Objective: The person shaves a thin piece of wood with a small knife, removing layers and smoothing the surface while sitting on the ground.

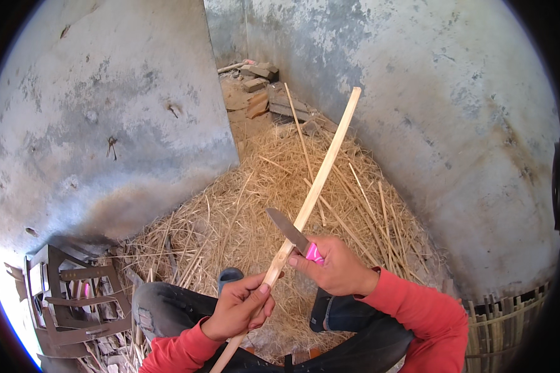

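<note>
A long pale strip of split wood or bamboo (321, 175) slants from my lap up toward the far right. Around its lower part my left hand (241, 304) is closed, thumb on top. My right hand (335, 266) grips a knife by its pink handle (315, 253). The knife's dark, broad blade (286, 228) lies across the strip, just above a notched or shaved spot, with its tip pointing up and left. Part of the strip's lower end passes beneath my left hand.
Thin shavings and slivers (230, 205) heap over the floor between two worn plaster walls. Bricks (258, 71) lie at the far corner. A broken dark frame (81, 298) stands at lower left, and a slatted basket (504, 329) at lower right. My bent knees flank my hands.
</note>
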Demonstrator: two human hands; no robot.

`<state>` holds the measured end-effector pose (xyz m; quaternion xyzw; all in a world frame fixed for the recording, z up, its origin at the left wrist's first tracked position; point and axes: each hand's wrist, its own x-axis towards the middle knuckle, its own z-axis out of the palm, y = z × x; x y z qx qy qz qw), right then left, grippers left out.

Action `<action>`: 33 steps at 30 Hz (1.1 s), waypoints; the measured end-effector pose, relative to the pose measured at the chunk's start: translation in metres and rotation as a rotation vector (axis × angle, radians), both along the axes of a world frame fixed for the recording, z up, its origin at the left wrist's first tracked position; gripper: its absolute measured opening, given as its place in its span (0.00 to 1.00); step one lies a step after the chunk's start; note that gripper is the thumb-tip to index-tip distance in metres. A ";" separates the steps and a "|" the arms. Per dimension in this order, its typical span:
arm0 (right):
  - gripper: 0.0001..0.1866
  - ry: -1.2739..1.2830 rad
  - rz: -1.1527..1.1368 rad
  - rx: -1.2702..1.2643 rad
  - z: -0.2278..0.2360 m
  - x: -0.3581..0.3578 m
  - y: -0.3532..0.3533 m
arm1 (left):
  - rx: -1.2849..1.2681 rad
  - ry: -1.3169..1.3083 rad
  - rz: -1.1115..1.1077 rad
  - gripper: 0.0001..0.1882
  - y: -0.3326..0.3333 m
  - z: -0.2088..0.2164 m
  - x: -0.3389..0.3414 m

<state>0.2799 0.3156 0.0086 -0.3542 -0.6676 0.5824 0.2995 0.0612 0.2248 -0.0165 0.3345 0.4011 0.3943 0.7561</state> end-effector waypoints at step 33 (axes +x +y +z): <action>0.11 0.123 -0.536 -0.018 0.013 0.055 0.032 | 0.152 0.048 -0.243 0.26 -0.012 -0.016 -0.003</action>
